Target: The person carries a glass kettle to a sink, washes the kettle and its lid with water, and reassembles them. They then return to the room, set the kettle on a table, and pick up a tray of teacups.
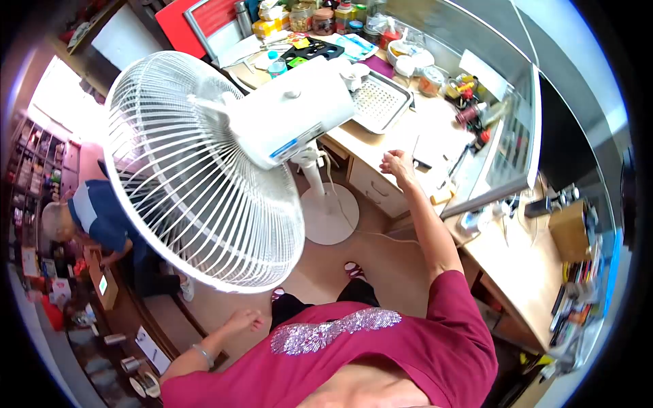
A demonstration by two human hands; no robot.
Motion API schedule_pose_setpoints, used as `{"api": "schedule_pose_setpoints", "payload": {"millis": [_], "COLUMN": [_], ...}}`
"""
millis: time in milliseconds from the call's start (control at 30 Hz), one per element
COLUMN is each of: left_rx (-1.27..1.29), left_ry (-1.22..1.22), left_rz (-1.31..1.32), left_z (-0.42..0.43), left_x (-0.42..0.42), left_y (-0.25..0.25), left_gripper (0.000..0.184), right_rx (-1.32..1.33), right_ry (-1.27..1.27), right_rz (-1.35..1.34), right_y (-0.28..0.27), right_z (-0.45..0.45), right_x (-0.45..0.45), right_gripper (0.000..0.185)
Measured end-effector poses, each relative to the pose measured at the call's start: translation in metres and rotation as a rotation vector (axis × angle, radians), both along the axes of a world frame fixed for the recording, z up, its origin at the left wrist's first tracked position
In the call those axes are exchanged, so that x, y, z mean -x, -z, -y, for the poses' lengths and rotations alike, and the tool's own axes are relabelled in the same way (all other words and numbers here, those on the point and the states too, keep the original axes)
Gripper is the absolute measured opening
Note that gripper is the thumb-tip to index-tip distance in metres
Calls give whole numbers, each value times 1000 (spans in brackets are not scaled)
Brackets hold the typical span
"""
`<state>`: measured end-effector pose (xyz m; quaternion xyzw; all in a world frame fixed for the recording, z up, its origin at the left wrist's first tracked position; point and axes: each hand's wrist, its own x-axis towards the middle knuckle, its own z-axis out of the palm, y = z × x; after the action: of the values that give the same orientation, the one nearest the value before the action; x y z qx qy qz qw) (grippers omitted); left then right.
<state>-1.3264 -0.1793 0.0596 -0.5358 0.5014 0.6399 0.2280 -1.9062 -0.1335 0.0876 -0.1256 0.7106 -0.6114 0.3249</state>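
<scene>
A large white pedestal fan (292, 112) stands in front of me, its wire cage filling the left middle of the view. My right hand (398, 165) reaches out over the front edge of the wooden desk (381, 151). Its fingers are loosely bent, and I see nothing in them. Close by on the desk lies a small dark object (422, 165). Low at my left side hangs my left hand (245, 319), below the fan's cage, its fingers slightly curled and apart with nothing between them. A bracelet (202, 355) circles that wrist.
A white perforated tray (381, 102), jars (301, 17) and tools crowd the desk. A glass-framed panel (513, 136) borders its right side. The fan's base (330, 213) and trailing cord lie on the floor. At left, another person (102, 214) bends over a low table.
</scene>
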Motion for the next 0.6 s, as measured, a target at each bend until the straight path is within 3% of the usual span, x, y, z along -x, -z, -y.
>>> {"api": "schedule_pose_setpoints", "payload": {"millis": [167, 267, 333, 400, 433, 467, 600], "left_rx": [-85, -107, -41, 5, 19, 33, -4], "left_ry": [-71, -305, -349, -406, -440, -473, -541], "left_rz": [-8, 12, 18, 12, 10, 11, 40], "left_z": [-72, -93, -99, -106, -109, -112, -126], "left_x": [47, 46, 46, 51, 55, 58, 79], "left_y": [-36, -35, -36, -36, -38, -41, -57], "left_gripper": [36, 35, 34, 34, 33, 33, 32], "right_rx": [-76, -77, -117, -205, -188, -195, -140], "right_ry": [86, 78, 164, 237, 249, 249, 209], "right_rz": [-58, -93, -25, -194, -133, -252, -30], "right_y": [54, 67, 71, 87, 73, 128, 101], "right_z": [55, 76, 89, 100, 99, 109, 105], "right_x": [96, 123, 134, 146, 141, 172, 165], "right_gripper": [34, 35, 36, 36, 35, 32, 25]}}
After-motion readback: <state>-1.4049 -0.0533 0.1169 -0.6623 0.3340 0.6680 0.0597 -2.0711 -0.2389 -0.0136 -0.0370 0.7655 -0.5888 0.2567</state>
